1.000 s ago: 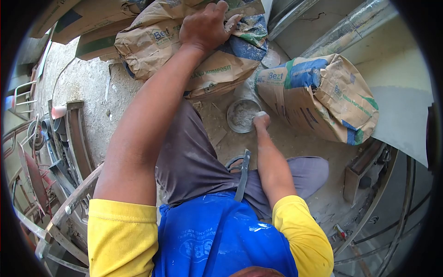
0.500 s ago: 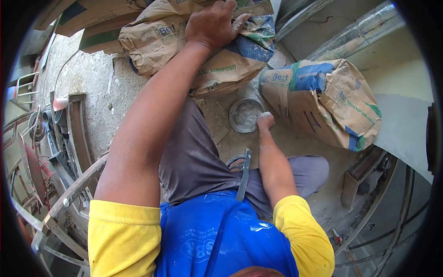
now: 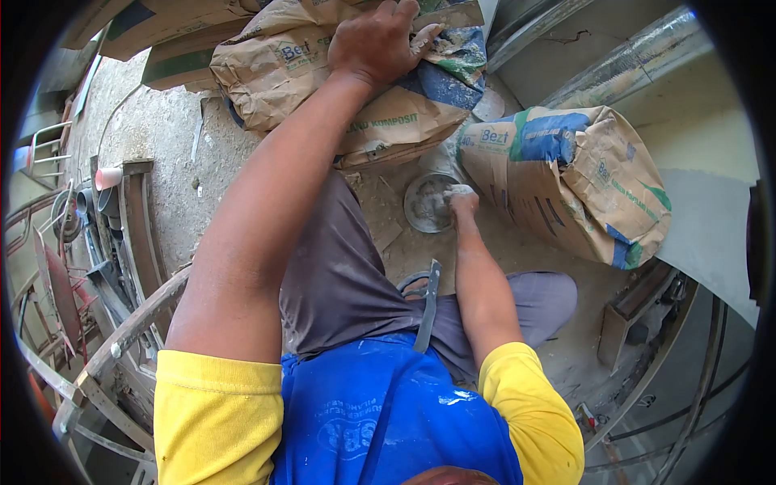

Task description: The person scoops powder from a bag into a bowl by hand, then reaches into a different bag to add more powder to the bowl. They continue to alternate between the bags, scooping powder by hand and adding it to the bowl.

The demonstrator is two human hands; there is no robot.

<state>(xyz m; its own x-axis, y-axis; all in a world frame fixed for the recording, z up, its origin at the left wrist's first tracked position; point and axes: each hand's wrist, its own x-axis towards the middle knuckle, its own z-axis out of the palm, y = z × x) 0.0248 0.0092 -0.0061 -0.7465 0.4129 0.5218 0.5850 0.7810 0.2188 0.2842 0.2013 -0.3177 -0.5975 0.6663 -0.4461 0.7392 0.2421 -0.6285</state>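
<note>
My left hand (image 3: 373, 44) is closed over the crumpled top of a brown paper cement bag (image 3: 279, 81), with pale powder on its thumb. Lower right of it, my right hand (image 3: 461, 199) sits over the right rim of a round metal bowl (image 3: 422, 217). Its fingers are curled and coated with pale powder, and I cannot tell what they hold. Inside the bowl lies whitish-grey powder (image 3: 428, 194), lumpy and partly scraped back to a darker patch. Another cement bag (image 3: 558, 174) leans on its side just right of the bowl.
More paper bags (image 3: 190, 61) are stacked at upper left. A shiny metal-wrapped pipe (image 3: 622, 61) runs along the wall at upper right. Wooden poles (image 3: 133, 323), a pink cup (image 3: 107, 179) and a red wheelbarrow (image 3: 58, 291) stand at left. A wooden box (image 3: 626, 315) lies at right.
My right hand has moved a little up and inward over the bowl, and the powder in it has shifted. The left hand keeps its place on the bag.
</note>
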